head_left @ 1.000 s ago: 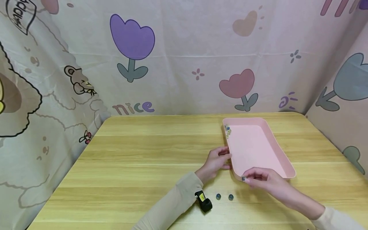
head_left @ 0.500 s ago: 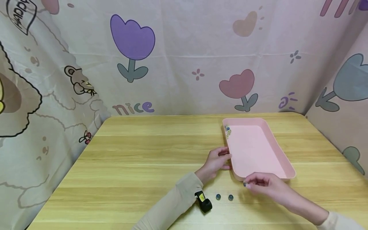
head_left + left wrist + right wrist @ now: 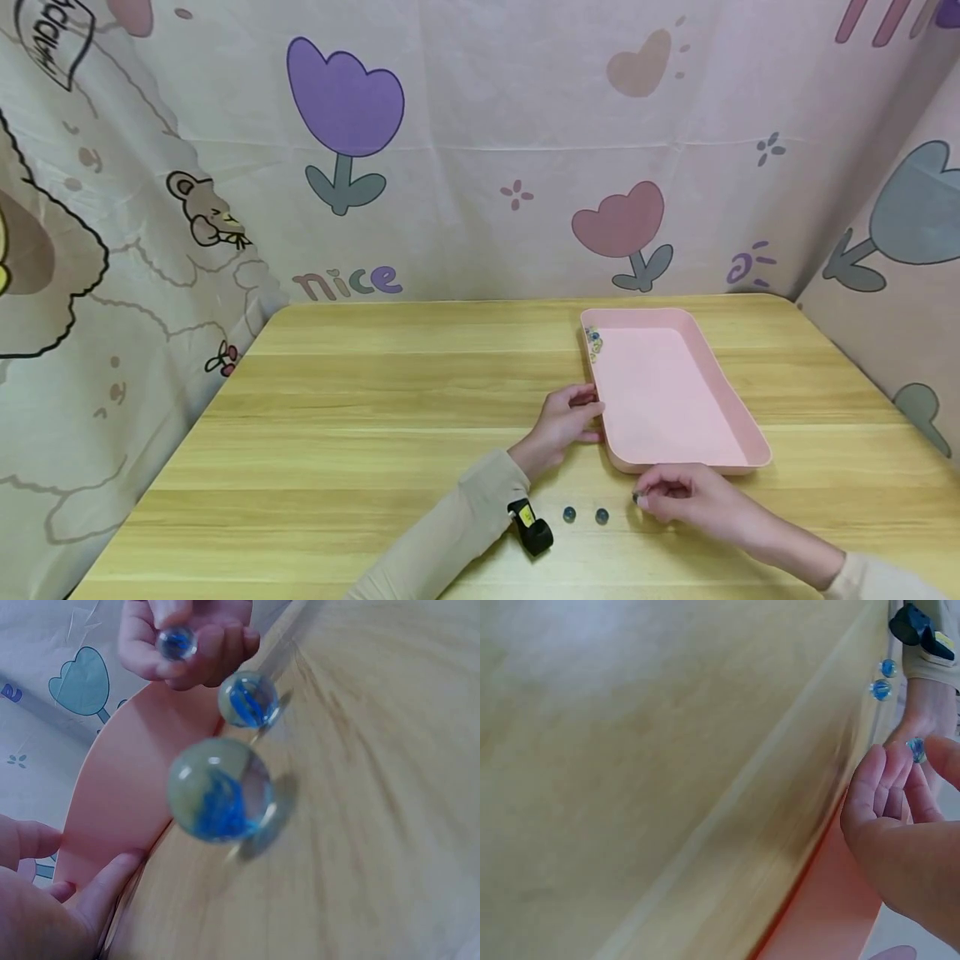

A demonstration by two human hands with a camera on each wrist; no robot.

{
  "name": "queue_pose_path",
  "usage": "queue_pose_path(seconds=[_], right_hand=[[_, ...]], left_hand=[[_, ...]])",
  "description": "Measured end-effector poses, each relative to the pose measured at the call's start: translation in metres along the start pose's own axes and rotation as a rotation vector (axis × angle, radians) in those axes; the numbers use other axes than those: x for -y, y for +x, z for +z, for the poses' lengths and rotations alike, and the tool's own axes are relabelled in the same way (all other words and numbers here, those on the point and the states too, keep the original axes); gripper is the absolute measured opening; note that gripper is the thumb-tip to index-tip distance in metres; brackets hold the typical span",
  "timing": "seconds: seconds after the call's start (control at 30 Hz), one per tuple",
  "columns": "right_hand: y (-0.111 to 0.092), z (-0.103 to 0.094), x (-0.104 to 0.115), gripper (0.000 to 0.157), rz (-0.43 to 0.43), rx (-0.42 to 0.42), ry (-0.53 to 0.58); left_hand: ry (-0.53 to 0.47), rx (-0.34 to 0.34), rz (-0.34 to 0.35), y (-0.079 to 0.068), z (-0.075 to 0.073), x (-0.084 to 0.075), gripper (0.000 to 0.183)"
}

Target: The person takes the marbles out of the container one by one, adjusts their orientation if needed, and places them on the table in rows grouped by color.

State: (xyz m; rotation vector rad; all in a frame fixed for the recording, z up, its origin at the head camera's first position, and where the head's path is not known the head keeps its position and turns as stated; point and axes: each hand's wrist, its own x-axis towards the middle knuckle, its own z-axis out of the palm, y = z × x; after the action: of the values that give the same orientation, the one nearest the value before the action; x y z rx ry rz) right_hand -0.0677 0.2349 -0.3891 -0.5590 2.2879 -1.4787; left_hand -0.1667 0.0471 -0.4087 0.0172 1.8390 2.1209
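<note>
My right hand [image 3: 693,500] pinches a clear glass marble [image 3: 916,749] with a blue swirl between thumb and fingertips, just off the near edge of the pink tray [image 3: 675,392]. The left hand [image 3: 558,425] holds the tray's left side, with one fingertip at the rim and another low on the wall. On the table in front of the tray sit two more marbles, a left one [image 3: 569,514] and a right one [image 3: 602,517]; both show blue swirls in the left wrist view. Several small marbles [image 3: 594,342] lie inside the tray along its far left wall.
A black wrist camera [image 3: 532,529] is strapped at the left sleeve, close to the left marble. The wooden table [image 3: 375,400] ends against a printed curtain [image 3: 480,225] at the back, with more curtain on both sides.
My right hand has drawn back from over the tray's near left corner toward the table's front edge, still pinching its marble. The left hand and the tray have stayed in place.
</note>
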Motion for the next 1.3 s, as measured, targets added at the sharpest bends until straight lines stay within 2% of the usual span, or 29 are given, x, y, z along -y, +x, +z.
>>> queue_pose_path(seconds=[0.5,0.9,1.3], right_hand=[[0.001,0.007,-0.010,0.008,-0.064,-0.094,-0.134],[0.000,0.009,-0.013,0.006,-0.087,-0.080,-0.154],[-0.001,0.013,-0.019,0.008,-0.209,-0.103,-0.221]], left_hand=[[0.006,-0.006,-0.005,-0.001,0.000,-0.001,0.038],[0.012,-0.006,-0.007,0.000,0.000,-0.002,0.038],[0.015,-0.013,-0.010,-0.002,0.001,-0.003,0.039]])
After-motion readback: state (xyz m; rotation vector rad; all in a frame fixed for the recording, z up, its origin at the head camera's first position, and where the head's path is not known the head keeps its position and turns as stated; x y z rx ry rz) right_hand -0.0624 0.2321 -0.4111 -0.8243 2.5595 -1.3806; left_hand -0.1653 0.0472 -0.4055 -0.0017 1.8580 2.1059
